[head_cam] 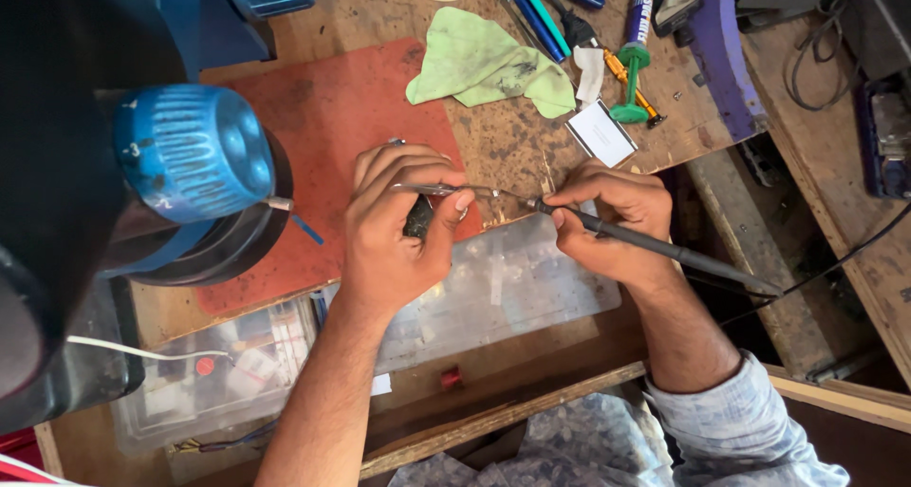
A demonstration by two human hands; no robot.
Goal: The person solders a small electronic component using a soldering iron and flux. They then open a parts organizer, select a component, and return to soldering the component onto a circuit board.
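Observation:
My left hand (397, 231) grips thin metal tweezers (438, 190) whose tips point right, and a small dark part (418, 217) sits under its fingers. My right hand (612, 221) holds a black soldering iron (664, 251) like a pen. The iron's tip meets the tweezer tips at the worn edge of the wooden bench (517, 145). What sits between the two tips is too small to make out.
A red mat (327, 117) lies left of my hands beside a large blue knob (190, 150). A green cloth (484, 65), pens, a green-capped tube (634, 55) and a small white card (601, 132) lie behind. Clear plastic parts boxes (512, 283) sit below the bench edge.

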